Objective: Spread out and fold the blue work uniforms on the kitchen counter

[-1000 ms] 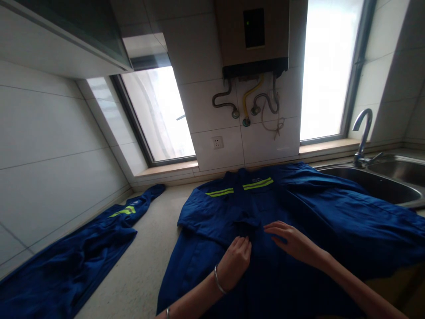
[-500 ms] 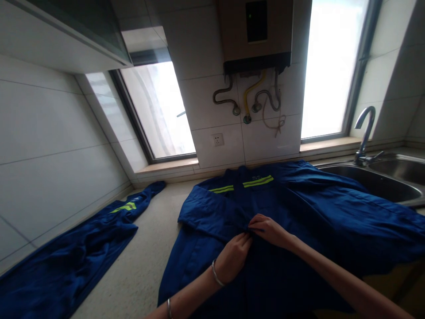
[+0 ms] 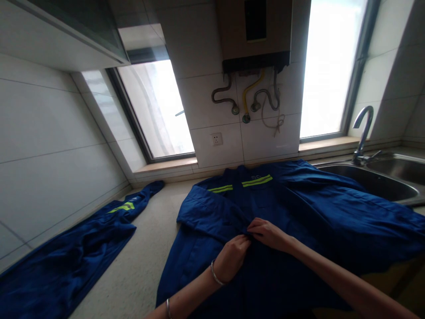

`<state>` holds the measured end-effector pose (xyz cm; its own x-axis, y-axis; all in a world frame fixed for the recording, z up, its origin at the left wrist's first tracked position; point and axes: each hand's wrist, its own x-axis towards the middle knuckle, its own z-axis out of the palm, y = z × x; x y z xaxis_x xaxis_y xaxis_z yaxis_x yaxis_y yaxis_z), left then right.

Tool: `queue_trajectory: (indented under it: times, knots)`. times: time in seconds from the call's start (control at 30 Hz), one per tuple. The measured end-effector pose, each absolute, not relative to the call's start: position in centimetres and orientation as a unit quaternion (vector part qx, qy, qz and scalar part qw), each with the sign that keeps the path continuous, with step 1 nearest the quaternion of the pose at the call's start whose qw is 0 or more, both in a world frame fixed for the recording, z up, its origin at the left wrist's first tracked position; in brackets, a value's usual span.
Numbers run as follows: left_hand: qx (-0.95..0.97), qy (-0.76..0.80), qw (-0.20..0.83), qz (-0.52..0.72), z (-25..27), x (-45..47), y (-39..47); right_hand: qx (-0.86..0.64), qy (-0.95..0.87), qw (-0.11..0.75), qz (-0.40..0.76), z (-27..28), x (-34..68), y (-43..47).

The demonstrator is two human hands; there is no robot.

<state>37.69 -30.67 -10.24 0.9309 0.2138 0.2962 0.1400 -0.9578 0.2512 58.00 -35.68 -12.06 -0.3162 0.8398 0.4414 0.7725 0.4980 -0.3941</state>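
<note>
A blue work jacket with yellow-green reflective stripes lies spread over the countertop, collar toward the wall. Its left-side sleeve is folded in across the front, and the other sleeve stretches right past the sink. At the jacket's middle, my left hand, with a bangle at the wrist, pinches the cuff end of the folded sleeve. Just above it, my right hand pinches the same cuff between thumb and fingers. The fingertips nearly meet, and they hide the small part being held.
Another blue garment with a reflective stripe lies along the left wall on the countertop. A steel sink with a faucet is at right. A water heater with pipes hangs above; a cabinet overhangs the upper left.
My right hand has shifted slightly, its fingers closing in at the cuff. Both hands stay at the same spot on the jacket, and the view has moved very little.
</note>
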Motion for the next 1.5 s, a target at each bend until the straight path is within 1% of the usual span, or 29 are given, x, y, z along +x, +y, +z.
queue_trajectory:
  times: [0.27,0.4,0.57,0.77,0.87,0.93,1.1,1.2,1.3,1.37,1.5]
  knots:
    - [0.979,0.103,0.109,0.137,-9.7,37.7,-30.9,-0.484,-0.850,0.203,-0.034,-11.1,56.9,-36.2]
    - [0.979,0.106,0.100,0.141,-10.1,37.6,-30.8,-0.495,-0.843,0.203,-0.046,-11.1,56.6,-36.7]
    - [0.978,0.103,0.107,0.149,-10.2,37.6,-30.7,-0.504,-0.837,0.214,-0.022,-11.1,56.5,-37.0]
    - [0.978,0.103,0.100,0.151,-10.5,37.6,-30.6,-0.528,-0.834,0.144,-0.062,-10.6,55.9,-36.3]
    - [0.979,0.104,0.098,0.147,-10.5,37.7,-30.6,-0.533,-0.833,0.126,-0.079,-10.5,55.6,-36.2]
    - [0.979,0.102,0.097,0.147,-10.4,37.6,-30.6,-0.533,-0.831,0.137,-0.076,-10.5,55.7,-36.3]
    - [0.980,0.095,0.091,0.147,-10.2,37.5,-30.8,-0.532,-0.817,0.220,-0.030,-10.5,56.5,-36.9]
    - [0.976,0.129,0.040,0.168,-10.6,37.5,-31.0,-0.531,-0.812,0.243,-0.012,-10.4,56.9,-36.9]
    - [0.973,0.144,-0.021,0.178,-11.3,37.7,-31.0,-0.532,-0.809,0.250,-0.013,-10.5,57.1,-36.8]
    - [0.976,0.147,-0.019,0.161,-11.5,37.8,-30.8,-0.533,-0.809,0.248,-0.019,-10.6,57.1,-36.7]
    - [0.975,0.171,0.029,0.137,-10.8,38.0,-30.4,-0.540,-0.806,0.243,-0.029,-10.8,56.8,-36.8]
